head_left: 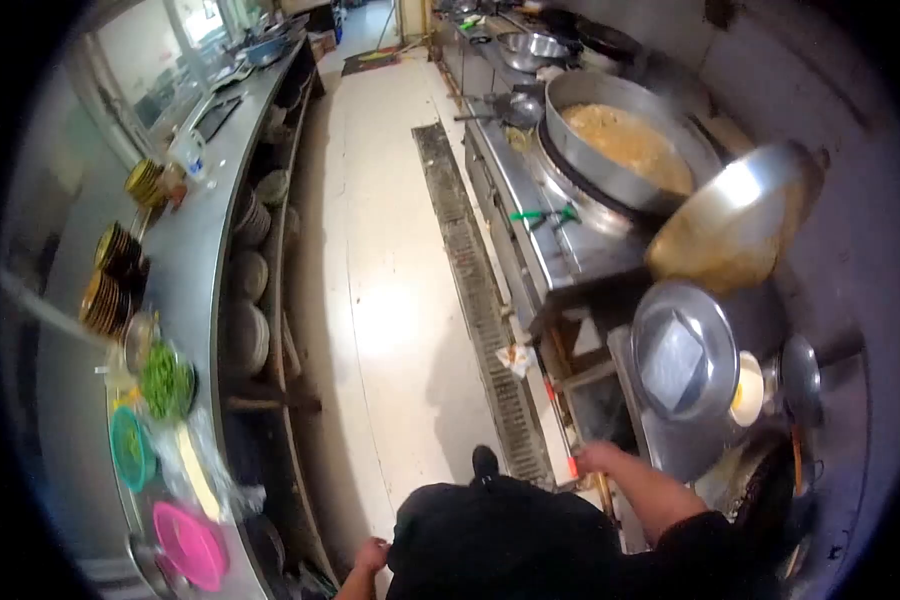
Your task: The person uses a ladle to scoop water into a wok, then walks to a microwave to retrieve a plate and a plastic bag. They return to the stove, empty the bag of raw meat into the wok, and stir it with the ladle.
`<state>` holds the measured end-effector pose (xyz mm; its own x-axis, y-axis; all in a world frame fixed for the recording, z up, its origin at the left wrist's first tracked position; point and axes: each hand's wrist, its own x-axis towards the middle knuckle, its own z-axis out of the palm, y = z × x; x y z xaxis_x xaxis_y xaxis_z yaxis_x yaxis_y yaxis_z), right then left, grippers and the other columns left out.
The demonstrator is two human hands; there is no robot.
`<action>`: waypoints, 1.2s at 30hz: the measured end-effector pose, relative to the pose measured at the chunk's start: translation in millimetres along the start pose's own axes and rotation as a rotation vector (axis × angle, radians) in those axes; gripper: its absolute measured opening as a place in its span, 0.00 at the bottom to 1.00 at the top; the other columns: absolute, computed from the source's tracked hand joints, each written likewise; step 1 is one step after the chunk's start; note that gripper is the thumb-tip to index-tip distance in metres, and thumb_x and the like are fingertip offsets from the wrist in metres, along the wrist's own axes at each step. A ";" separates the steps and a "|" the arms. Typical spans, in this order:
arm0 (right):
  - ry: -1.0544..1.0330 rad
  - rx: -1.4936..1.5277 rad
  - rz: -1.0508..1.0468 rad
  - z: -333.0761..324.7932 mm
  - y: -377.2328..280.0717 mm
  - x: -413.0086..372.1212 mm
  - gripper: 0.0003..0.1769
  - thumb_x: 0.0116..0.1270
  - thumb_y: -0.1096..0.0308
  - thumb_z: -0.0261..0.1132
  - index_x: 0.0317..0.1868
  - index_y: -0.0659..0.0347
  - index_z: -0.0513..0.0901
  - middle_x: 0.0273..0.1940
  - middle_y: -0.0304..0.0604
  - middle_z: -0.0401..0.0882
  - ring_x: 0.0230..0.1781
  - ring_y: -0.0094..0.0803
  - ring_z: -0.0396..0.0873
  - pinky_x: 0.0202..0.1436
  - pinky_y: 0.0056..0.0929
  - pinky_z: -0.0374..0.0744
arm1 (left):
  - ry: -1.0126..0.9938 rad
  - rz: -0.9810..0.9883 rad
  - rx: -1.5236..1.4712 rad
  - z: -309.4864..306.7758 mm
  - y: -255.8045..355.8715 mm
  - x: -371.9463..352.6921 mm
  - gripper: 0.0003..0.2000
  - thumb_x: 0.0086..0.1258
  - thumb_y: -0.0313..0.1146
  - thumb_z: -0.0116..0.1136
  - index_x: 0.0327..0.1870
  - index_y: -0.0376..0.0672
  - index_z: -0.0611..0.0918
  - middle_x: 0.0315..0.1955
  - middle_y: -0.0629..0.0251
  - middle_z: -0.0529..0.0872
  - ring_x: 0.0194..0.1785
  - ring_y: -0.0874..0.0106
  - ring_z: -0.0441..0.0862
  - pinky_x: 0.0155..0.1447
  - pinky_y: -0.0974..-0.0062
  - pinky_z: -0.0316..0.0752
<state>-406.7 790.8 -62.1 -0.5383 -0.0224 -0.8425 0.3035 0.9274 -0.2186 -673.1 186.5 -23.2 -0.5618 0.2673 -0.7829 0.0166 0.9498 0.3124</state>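
My right hand (598, 458) is low beside the stove front, its fingers closed at the red end of a thin rod (561, 425). Another red patch shows at the rod's far end. Just under this hand is a wooden stick (604, 492). My left hand (372, 554) hangs by my dark clothing with curled fingers, and nothing shows in it. To the right of my right hand, a metal basin (715, 350) holds a pale flat sheet (673, 362). Beside the basin sits a white bowl (753, 388) with something yellow inside.
A wide pot (562, 97) of brownish liquid stands on the stove, with a large tilted metal bowl (740, 215) beside it. A floor drain grate (460, 235) runs along the aisle. On the left counter (205, 200) are greens (166, 383), a pink basket (192, 548) and stacked dishes (105, 303).
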 end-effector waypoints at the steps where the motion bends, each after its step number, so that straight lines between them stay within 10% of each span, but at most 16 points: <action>1: 0.269 0.341 0.308 -103.1 -19.7 5.4 0.20 0.63 0.51 0.59 0.42 0.58 0.85 0.40 0.52 0.85 0.42 0.45 0.84 0.43 0.44 0.80 | 0.004 0.019 -0.004 -27.2 16.7 15.2 0.21 0.62 0.47 0.61 0.50 0.41 0.84 0.48 0.49 0.85 0.55 0.53 0.81 0.60 0.61 0.75; 3: 0.688 0.349 0.214 -270.9 -38.3 44.7 0.18 0.64 0.53 0.58 0.38 0.59 0.84 0.33 0.51 0.84 0.35 0.46 0.84 0.39 0.43 0.80 | 0.053 -0.138 -0.163 -80.1 46.7 44.5 0.21 0.61 0.46 0.61 0.49 0.41 0.84 0.46 0.49 0.85 0.53 0.53 0.82 0.58 0.61 0.76; 5: 0.755 0.884 0.067 -413.8 -60.7 77.5 0.17 0.65 0.54 0.61 0.37 0.61 0.82 0.30 0.48 0.83 0.30 0.38 0.82 0.37 0.36 0.78 | 0.015 -0.119 -0.127 -103.5 31.0 124.4 0.18 0.64 0.44 0.59 0.48 0.40 0.82 0.43 0.50 0.86 0.49 0.57 0.83 0.53 0.62 0.77; 9: 0.918 0.817 -0.105 -574.3 -84.6 144.9 0.13 0.68 0.58 0.60 0.40 0.57 0.83 0.29 0.44 0.82 0.27 0.34 0.81 0.31 0.34 0.78 | 0.002 -0.029 -0.024 -203.1 83.6 240.7 0.17 0.64 0.42 0.57 0.47 0.40 0.82 0.41 0.50 0.86 0.46 0.59 0.84 0.50 0.62 0.78; 14: 0.538 0.414 0.059 -573.4 -63.8 212.9 0.18 0.68 0.49 0.60 0.43 0.54 0.82 0.37 0.43 0.85 0.38 0.38 0.84 0.43 0.37 0.79 | -0.012 0.178 0.242 -393.0 176.0 399.9 0.18 0.62 0.43 0.59 0.46 0.39 0.83 0.42 0.49 0.86 0.48 0.55 0.84 0.53 0.61 0.77; 16: 0.082 0.479 0.031 -589.0 -50.1 227.3 0.21 0.70 0.49 0.57 0.56 0.50 0.81 0.48 0.44 0.84 0.47 0.36 0.82 0.50 0.37 0.80 | 0.032 0.300 0.529 -490.7 222.6 480.7 0.19 0.61 0.44 0.60 0.46 0.39 0.84 0.43 0.49 0.86 0.49 0.54 0.84 0.55 0.60 0.77; 18: -0.317 1.168 0.324 -616.6 -34.2 247.1 0.27 0.69 0.45 0.58 0.62 0.52 0.78 0.57 0.44 0.81 0.55 0.36 0.80 0.60 0.36 0.77 | 0.146 0.177 0.233 -583.7 268.6 559.9 0.18 0.60 0.43 0.59 0.45 0.38 0.84 0.41 0.48 0.86 0.48 0.52 0.84 0.54 0.60 0.78; 22: -0.101 1.928 0.526 -784.5 -46.4 267.2 0.33 0.68 0.40 0.58 0.63 0.56 0.76 0.58 0.46 0.80 0.56 0.36 0.80 0.62 0.35 0.76 | 0.380 0.166 -0.282 -744.2 397.9 690.9 0.13 0.61 0.37 0.56 0.36 0.35 0.82 0.33 0.51 0.86 0.38 0.58 0.85 0.45 0.59 0.79; 24: 0.363 1.725 -0.301 -810.4 -8.7 341.2 0.31 0.67 0.37 0.59 0.56 0.54 0.82 0.48 0.40 0.84 0.44 0.34 0.83 0.55 0.39 0.78 | 0.296 0.259 -0.431 -791.8 441.8 734.8 0.11 0.67 0.35 0.53 0.41 0.35 0.80 0.33 0.53 0.85 0.35 0.62 0.84 0.38 0.62 0.78; 25: 0.389 1.740 -0.297 -859.9 10.6 358.4 0.31 0.67 0.37 0.59 0.56 0.54 0.82 0.48 0.40 0.84 0.44 0.34 0.83 0.55 0.39 0.78 | 0.210 0.323 -0.601 -816.8 470.6 762.6 0.10 0.73 0.32 0.49 0.46 0.36 0.78 0.32 0.54 0.83 0.31 0.66 0.82 0.31 0.64 0.78; 27: -0.177 2.025 0.204 -982.6 25.3 382.6 0.31 0.68 0.37 0.58 0.56 0.54 0.81 0.50 0.40 0.83 0.46 0.33 0.82 0.55 0.36 0.78 | 0.192 0.318 -0.320 -836.2 503.9 795.0 0.09 0.72 0.32 0.49 0.44 0.37 0.78 0.31 0.55 0.82 0.29 0.66 0.81 0.30 0.64 0.76; 31: -0.111 1.311 0.237 -1177.6 58.6 454.1 0.32 0.69 0.36 0.56 0.50 0.59 0.82 0.39 0.40 0.81 0.37 0.30 0.78 0.46 0.32 0.77 | 0.105 0.233 -0.080 -889.0 590.7 844.4 0.07 0.71 0.32 0.49 0.39 0.39 0.77 0.27 0.57 0.80 0.26 0.67 0.78 0.28 0.65 0.73; 36: 0.022 1.320 -0.076 -1351.0 110.0 550.6 0.33 0.68 0.35 0.57 0.50 0.60 0.82 0.40 0.40 0.80 0.39 0.29 0.77 0.46 0.33 0.77 | 0.075 0.217 -0.029 -995.1 685.4 964.8 0.06 0.69 0.33 0.49 0.34 0.41 0.77 0.23 0.60 0.77 0.23 0.68 0.75 0.25 0.65 0.69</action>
<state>-1731.8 1384.8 115.4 -0.5965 -0.0403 -0.8016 0.7982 -0.1343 -0.5872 -2026.8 933.7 -29.1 -0.6079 0.4505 -0.6538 0.1207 0.8663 0.4847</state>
